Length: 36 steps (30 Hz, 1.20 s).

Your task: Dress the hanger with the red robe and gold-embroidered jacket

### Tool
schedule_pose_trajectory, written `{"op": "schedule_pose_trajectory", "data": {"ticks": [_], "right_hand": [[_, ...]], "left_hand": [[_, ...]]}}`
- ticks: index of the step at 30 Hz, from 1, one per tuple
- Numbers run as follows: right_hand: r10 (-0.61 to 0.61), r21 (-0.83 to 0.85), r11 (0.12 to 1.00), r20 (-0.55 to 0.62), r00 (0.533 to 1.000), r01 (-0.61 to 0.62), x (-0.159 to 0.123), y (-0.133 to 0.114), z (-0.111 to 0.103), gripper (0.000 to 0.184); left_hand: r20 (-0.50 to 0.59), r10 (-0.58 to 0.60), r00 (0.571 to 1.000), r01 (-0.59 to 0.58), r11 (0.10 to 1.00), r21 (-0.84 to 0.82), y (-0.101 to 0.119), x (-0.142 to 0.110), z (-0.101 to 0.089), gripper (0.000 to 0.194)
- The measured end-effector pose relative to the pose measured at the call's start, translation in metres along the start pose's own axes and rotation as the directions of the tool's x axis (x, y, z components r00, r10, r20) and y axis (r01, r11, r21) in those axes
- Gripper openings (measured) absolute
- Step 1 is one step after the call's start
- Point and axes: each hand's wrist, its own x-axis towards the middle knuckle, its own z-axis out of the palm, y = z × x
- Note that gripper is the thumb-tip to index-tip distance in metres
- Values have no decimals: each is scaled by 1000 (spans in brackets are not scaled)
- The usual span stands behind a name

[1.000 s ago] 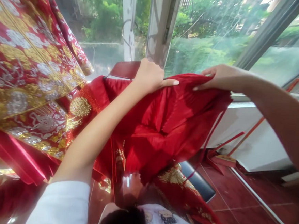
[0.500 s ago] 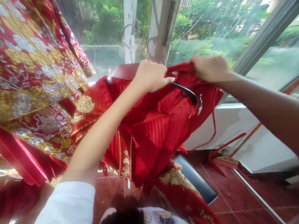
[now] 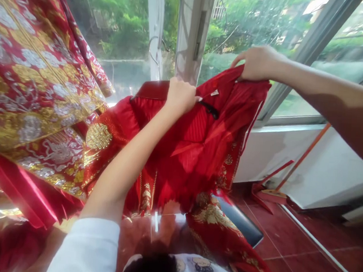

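Note:
A red jacket (image 3: 180, 152) with pleated-looking lining and gold embroidery hangs spread in front of me. My left hand (image 3: 181, 95) is wrapped round the middle of a clothes hanger (image 3: 210, 109) at the jacket's neck. The black tip of that hanger shows inside the jacket to the right of the hand, and its metal hook rises behind, to the left. Up and to the right, my right hand (image 3: 259, 63) grips the jacket's upper edge, holding that side raised and stretched. A small white label shows on the lining between the hands.
A red robe with gold and silver embroidery (image 3: 33, 80) hangs at the left. Another red-and-gold garment (image 3: 221, 230) drapes near my body over a black seat (image 3: 249, 228). A broom (image 3: 273, 196) and dustpan lie by the wall. Windows (image 3: 245, 24) stand behind.
My right hand has lifted the jacket's right side upward, opening it wider and spreading its front panel. Less of the hanger's black tip shows. The left hand keeps its grip.

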Motion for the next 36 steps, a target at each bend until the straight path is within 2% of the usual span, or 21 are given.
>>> {"op": "schedule_pose_trajectory", "data": {"ticks": [3,5,6,9,12,14,16,18,20,22,24,26,29,33,36], "right_hand": [[-8,-220,975,88,996,27,-20,-31,-24,22],[-53,-248,966,88,995,74,-50,-57,-33,28],[-66,-260,961,126,990,97,-68,-70,-33,33],[-87,-250,955,268,960,157,-119,-95,-14,39],[-153,-121,973,298,942,196,-149,-93,19,42],[-179,8,983,255,950,183,-149,-78,35,39],[-156,109,985,204,966,136,-136,-59,39,30],[-77,176,983,182,980,44,-119,-46,31,22],[37,225,972,165,986,-74,-111,-46,18,16],[42,255,964,112,993,-69,-120,-62,10,14],[-42,224,974,59,997,27,-142,-88,11,18],[-87,161,984,83,993,73,-168,-115,18,24],[-53,144,989,114,992,37,-192,-143,29,27],[37,184,982,67,997,-49,-198,-158,34,30],[1,169,985,99,995,-18,-202,-161,41,38]], "left_hand": [[-45,-16,999,15,999,-32,-2,1,0,30],[-83,-25,996,20,998,-55,-1,2,0,32],[-100,-30,995,24,998,-63,0,3,-1,33],[-103,-60,993,54,997,-58,4,5,-2,28],[-40,-36,999,35,999,-21,1,5,-6,27],[-8,12,1000,-12,1000,15,-8,2,-10,23],[20,34,999,-35,998,60,-19,-1,-14,25],[34,26,999,-29,994,104,-27,-5,-17,32],[30,25,999,-29,992,126,-30,-6,-18,37],[6,26,1000,-27,992,122,-30,-7,-18,38],[-4,30,1000,-29,994,109,-29,-8,-20,38],[13,38,999,-39,993,109,-29,-10,-22,39],[40,59,997,-64,987,145,-32,-13,-27,40],[49,89,995,-96,980,171,-34,-15,-28,44],[66,93,993,-102,983,155,-33,-13,-27,46]]}}
